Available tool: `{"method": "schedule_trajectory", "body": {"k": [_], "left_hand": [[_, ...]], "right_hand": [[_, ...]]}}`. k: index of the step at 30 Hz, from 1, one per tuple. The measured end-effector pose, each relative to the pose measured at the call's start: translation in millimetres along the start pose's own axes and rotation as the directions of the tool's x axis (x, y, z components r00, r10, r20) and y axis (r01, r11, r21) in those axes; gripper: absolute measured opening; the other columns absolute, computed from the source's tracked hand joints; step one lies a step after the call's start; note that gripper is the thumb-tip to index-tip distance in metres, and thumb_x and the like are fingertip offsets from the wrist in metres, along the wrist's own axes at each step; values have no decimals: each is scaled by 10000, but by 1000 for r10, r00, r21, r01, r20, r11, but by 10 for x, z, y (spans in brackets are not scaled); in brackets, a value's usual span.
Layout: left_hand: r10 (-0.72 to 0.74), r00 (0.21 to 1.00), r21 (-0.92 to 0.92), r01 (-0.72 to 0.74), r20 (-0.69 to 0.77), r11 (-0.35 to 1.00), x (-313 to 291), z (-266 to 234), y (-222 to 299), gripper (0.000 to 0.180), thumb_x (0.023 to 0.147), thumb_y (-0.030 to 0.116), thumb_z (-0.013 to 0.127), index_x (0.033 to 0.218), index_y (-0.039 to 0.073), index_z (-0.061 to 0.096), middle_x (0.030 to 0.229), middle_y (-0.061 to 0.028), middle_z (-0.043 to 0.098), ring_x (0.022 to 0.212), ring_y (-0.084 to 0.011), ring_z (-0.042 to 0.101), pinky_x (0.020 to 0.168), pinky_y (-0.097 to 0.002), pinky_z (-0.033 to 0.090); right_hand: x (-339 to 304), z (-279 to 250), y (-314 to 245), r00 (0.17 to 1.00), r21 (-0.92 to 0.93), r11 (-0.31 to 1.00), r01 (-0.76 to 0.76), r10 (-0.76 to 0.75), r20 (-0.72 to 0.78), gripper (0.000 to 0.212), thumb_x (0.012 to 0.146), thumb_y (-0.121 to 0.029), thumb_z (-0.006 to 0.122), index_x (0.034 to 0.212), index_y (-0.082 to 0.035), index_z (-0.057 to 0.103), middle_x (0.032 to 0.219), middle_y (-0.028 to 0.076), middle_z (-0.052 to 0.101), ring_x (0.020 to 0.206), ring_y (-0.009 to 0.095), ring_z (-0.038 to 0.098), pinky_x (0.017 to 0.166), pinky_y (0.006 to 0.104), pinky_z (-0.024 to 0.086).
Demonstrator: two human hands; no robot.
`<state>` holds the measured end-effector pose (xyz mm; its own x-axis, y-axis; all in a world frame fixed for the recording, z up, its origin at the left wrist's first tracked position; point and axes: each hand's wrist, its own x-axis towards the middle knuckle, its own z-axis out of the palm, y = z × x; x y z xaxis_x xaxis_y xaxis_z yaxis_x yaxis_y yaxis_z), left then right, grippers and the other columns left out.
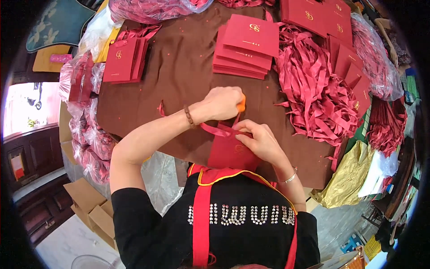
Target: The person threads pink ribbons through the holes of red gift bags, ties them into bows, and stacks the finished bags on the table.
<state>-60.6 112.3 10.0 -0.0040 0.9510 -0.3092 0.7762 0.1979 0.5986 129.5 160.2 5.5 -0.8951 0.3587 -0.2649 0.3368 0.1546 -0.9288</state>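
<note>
Left hand (224,102), just above frame centre, is curled closed around a small orange item (241,104); most of it is hidden in the fist, so its kind cannot be told. Right hand (256,140), below and to the right, is pinched narrow on the top edge of a red bag (229,152). Bag sits at the lower centre of the frame, at the near edge of the brown-covered counter (179,71), close against the wearer's body. A red ribbon (214,130) passes under the left forearm to the bag's top. Also on the counter: a stack of red bags (246,51) at upper centre; a smaller group of bags (120,60) with ribbon handles at upper left; a tangled heap of red ribbons (304,80) right of centre.
</note>
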Motion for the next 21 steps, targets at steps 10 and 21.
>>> {"method": "schedule_trajectory", "body": {"k": [10,21], "left_hand": [[-94,910,108,149,-404,983,-1341,-203,-774,342,786,240,662,1071,59,606,1149,-107,546,1076,-299,493,899,-374,381],[-500,811,-658,202,-303,726,-1847,30,-786,223,873,91,560,1081,11,553,597,-34,547,514,-108,517,490,-218,388]], "right_hand": [[-394,-218,308,900,-507,858,83,-283,-332,223,744,-94,687,951,-30,632,983,94,578,902,277,544,781,346,446],[-492,16,208,918,-583,813,-3,-229,-323,352,759,-160,691,1092,-79,610,1148,131,521,944,283,545,815,358,453]]}}
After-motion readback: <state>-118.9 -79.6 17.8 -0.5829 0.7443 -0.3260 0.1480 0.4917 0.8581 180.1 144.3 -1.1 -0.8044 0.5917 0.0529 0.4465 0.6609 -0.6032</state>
